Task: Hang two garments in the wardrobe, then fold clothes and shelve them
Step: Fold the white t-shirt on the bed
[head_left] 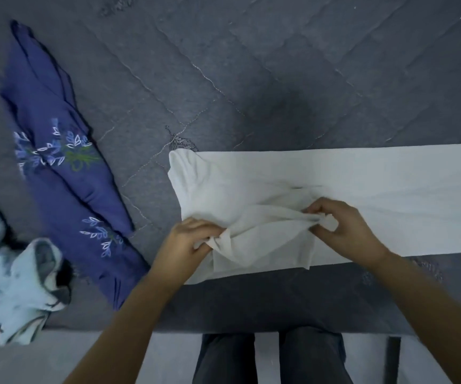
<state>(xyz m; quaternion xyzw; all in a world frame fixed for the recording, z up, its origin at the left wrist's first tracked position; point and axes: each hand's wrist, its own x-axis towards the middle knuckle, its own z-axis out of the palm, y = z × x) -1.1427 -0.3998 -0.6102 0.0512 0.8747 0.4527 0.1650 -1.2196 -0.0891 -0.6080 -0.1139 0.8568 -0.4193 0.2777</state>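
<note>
Seen from above: one white garment (334, 195) spread flat on a grey quilted bed (223, 65), running from centre out toward 3 o'clock. Two hands at 6 o'clock, left hand (188, 239) and right hand (343, 228), each pinching a bunched fold of its near edge. At 9 o'clock, one blue embroidered garment (66, 162); at 8 o'clock, one crumpled pale blue garment (10, 278).

The white garment (334, 189) runs off the right edge, so its far end is out of view, and what kind of garment it is cannot be told. The light blue garment (10, 278) at near left is cut by the left edge. The fingertips of the left hand (188, 242) are buried in bunched cloth. The picture's margins are blurred.
</note>
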